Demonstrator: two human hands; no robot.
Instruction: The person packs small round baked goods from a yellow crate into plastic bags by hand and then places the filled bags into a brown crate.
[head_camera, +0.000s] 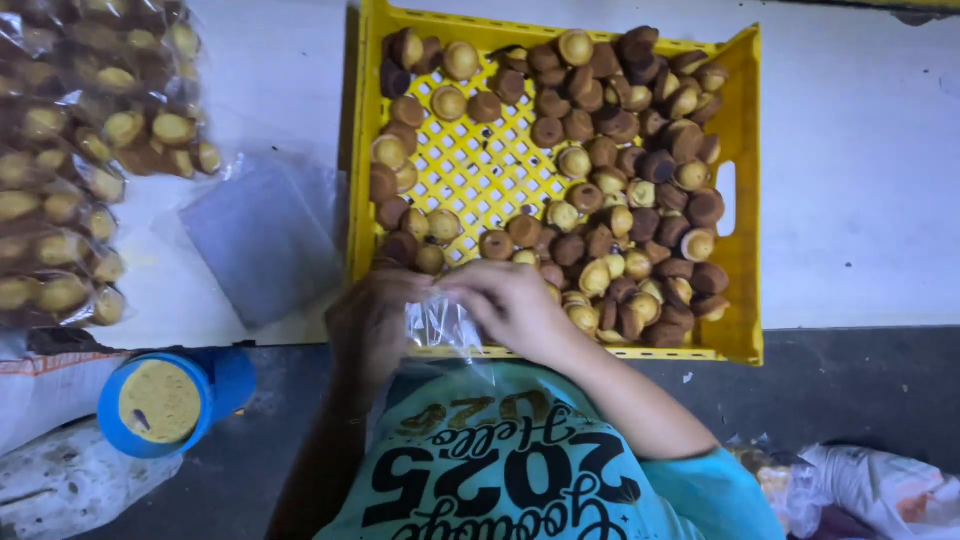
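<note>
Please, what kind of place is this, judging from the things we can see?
Probably a small bakery packing station. A yellow perforated crate holds many small round cakes, sealed bags of the same cakes are piled at one side, and the left hand and right hand hold a clear plastic bag.

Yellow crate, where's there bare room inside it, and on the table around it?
Inside the yellow crate, only the perforated floor at centre-left is bare; small cakes crowd its right half. The white table right of the crate is open; bagged cakes fill the left.
</note>
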